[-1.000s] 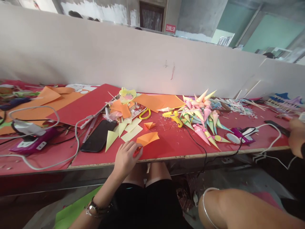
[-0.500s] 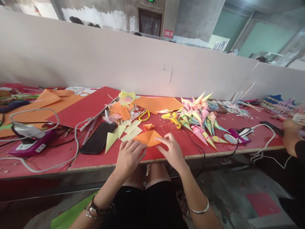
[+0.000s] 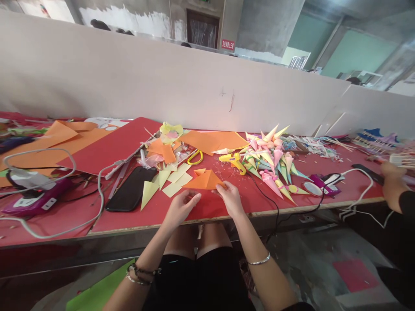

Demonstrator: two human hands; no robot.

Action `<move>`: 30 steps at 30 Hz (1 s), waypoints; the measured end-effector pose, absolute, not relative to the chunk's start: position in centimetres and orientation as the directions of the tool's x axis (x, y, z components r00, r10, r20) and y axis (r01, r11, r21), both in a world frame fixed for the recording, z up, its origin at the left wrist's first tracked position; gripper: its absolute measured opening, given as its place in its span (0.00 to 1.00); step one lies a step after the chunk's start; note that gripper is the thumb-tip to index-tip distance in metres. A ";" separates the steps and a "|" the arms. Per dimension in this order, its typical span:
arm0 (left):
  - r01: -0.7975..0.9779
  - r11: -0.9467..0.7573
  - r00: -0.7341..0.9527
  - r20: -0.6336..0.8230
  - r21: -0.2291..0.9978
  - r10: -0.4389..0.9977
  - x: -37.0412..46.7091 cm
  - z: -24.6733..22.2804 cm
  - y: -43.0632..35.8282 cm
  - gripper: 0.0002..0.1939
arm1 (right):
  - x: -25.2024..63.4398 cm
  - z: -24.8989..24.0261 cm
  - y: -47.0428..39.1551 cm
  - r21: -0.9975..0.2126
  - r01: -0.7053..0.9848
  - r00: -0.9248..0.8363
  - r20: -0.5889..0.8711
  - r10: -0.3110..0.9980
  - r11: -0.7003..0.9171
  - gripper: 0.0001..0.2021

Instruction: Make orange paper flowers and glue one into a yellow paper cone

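Note:
A folded piece of orange paper (image 3: 209, 180) is tilted over the red table top near its front edge. My right hand (image 3: 231, 198) pinches its right corner between thumb and fingers. Below the paper's left corner, my left hand (image 3: 179, 208) is open, thumb apart from the curved fingers, with nothing visible in it. A smaller folded orange piece (image 3: 199, 172) shows just behind the paper. To the left lie pale yellow paper pieces (image 3: 177, 185). Beyond are a pair of yellow-handled scissors (image 3: 195, 157) and a yellow glue gun (image 3: 234, 162).
A heap of pastel paper cones (image 3: 270, 157) lies at right. A black phone (image 3: 131, 189) rests at left, near a purple power strip (image 3: 37, 198) and white cable. Large red board (image 3: 113, 144) and orange sheets lie further left. Another person's hand (image 3: 393, 179) is at far right.
The orange paper, spread with a middle crease before, now stands folded and tilted up. My left hand has come off it and moved slightly down. My right hand still grips its right side.

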State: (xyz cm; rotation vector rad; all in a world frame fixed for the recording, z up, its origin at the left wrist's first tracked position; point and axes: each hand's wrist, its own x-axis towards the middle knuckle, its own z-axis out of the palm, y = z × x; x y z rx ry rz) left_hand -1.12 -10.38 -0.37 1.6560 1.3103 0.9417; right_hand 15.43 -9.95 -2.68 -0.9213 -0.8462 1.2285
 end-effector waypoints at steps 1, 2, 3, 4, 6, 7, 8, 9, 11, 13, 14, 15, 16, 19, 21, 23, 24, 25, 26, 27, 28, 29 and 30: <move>0.376 -0.101 0.150 0.047 0.921 0.988 -0.7 -0.3 -10.3 0.19 | 15.4 -2.8 -9.9 -0.920 -0.381 0.128 0.044 0.991 0.090 0.12; 0.370 -0.067 0.101 0.032 0.927 0.994 -0.4 -0.4 -10.2 0.20 | 15.4 -2.9 -9.9 -0.929 -0.359 0.106 0.051 0.993 0.086 0.12; 0.361 -0.046 0.062 0.025 0.932 0.998 -0.1 -0.4 -10.0 0.20 | 15.5 -2.9 -9.9 -0.939 -0.334 0.085 0.058 0.995 0.084 0.12; 0.347 -0.040 0.037 0.030 0.937 0.999 0.1 -0.5 -9.8 0.20 | 15.5 -2.9 -9.9 -0.944 -0.318 0.075 0.062 0.995 0.083 0.11; 0.292 -0.062 0.007 0.063 0.954 0.998 0.3 -0.8 -9.5 0.19 | 15.7 -2.9 -9.9 -0.935 -0.344 0.096 0.054 0.994 0.084 0.11; 0.260 -0.076 -0.004 0.079 0.963 0.997 0.4 -1.0 -9.4 0.18 | 15.7 -2.8 -9.9 -0.918 -0.388 0.117 0.039 0.992 0.082 0.11; 0.233 -0.083 -0.016 0.089 0.969 0.996 0.5 -1.1 -9.3 0.17 | 15.7 -2.7 -9.8 -0.892 -0.445 0.136 0.018 0.991 0.077 0.13; 0.211 -0.083 -0.033 0.092 0.974 0.995 0.6 -1.1 -9.3 0.16 | 15.6 -2.6 -9.8 -0.861 -0.504 0.148 -0.002 0.989 0.073 0.16; 0.186 -0.074 -0.062 0.087 0.980 0.994 0.9 -1.0 -9.2 0.15 | 15.3 -2.3 -9.7 -0.812 -0.582 0.129 -0.026 0.991 0.054 0.18; 0.194 -0.054 -0.061 0.067 0.980 0.996 1.1 -1.0 -9.2 0.16 | 15.0 -2.2 -9.6 -0.808 -0.588 0.081 -0.030 0.996 0.024 0.16; 0.204 -0.044 -0.051 0.056 0.978 0.997 1.1 -1.0 -9.2 0.17 | 14.9 -2.2 -9.6 -0.821 -0.571 0.063 -0.031 0.998 0.011 0.14; 0.213 -0.041 -0.039 0.051 0.976 0.998 1.2 -1.0 -9.2 0.18 | 14.8 -2.3 -9.5 -0.835 -0.550 0.053 -0.034 0.998 0.000 0.13; 0.216 -0.044 -0.028 0.052 0.975 0.998 1.2 -1.2 -9.1 0.18 | 14.7 -2.4 -9.5 -0.847 -0.531 0.049 -0.039 0.998 -0.006 0.13; 0.191 -0.080 0.004 0.081 0.978 0.997 1.2 -1.8 -8.9 0.17 | 14.6 -2.8 -9.4 -0.870 -0.492 0.058 -0.041 0.997 -0.007 0.12; 0.184 -0.104 0.046 0.098 0.977 0.994 1.1 -2.2 -8.9 0.18 | 14.6 -2.9 -9.5 -0.895 -0.445 0.067 -0.033 0.997 0.000 0.12; 0.212 -0.113 0.074 0.099 0.971 0.992 1.0 -2.5 -8.9 0.18 | 14.7 -3.0 -9.6 -0.927 -0.375 0.067 -0.002 0.998 0.023 0.11; 0.235 -0.110 0.082 0.093 0.966 0.992 1.0 -2.5 -8.9 0.18 | 14.7 -3.0 -9.7 -0.940 -0.340 0.061 0.021 0.998 0.040 0.11; 0.256 -0.106 0.087 0.086 0.961 0.993 0.9 -2.5 -8.9 0.18 | 14.7 -3.0 -9.8 -0.948 -0.312 0.049 0.044 0.998 0.057 0.10; 0.271 -0.104 0.092 0.082 0.957 0.992 0.9 -2.4 -8.9 0.18 | 14.7 -2.9 -9.8 -0.955 -0.289 0.037 0.064 0.997 0.072 0.10; 0.282 -0.104 0.099 0.079 0.954 0.992 0.9 -2.3 -8.9 0.18 | 14.7 -2.9 -9.9 -0.959 -0.270 0.026 0.077 0.997 0.081 0.10; 0.291 -0.108 0.109 0.080 0.951 0.991 0.9 -2.3 -8.9 0.18 | 14.7 -2.9 -9.9 -0.963 -0.256 0.020 0.083 0.996 0.086 0.10; 0.298 -0.116 0.116 0.085 0.947 0.990 0.9 -2.2 -9.0 0.18 | 14.7 -2.9 -9.9 -0.965 -0.246 0.013 0.086 0.996 0.087 0.10; 0.305 -0.126 0.119 0.094 0.944 0.988 0.9 -2.2 -9.0 0.17 | 14.7 -2.8 -9.9 -0.968 -0.235 -0.001 0.088 0.996 0.085 0.11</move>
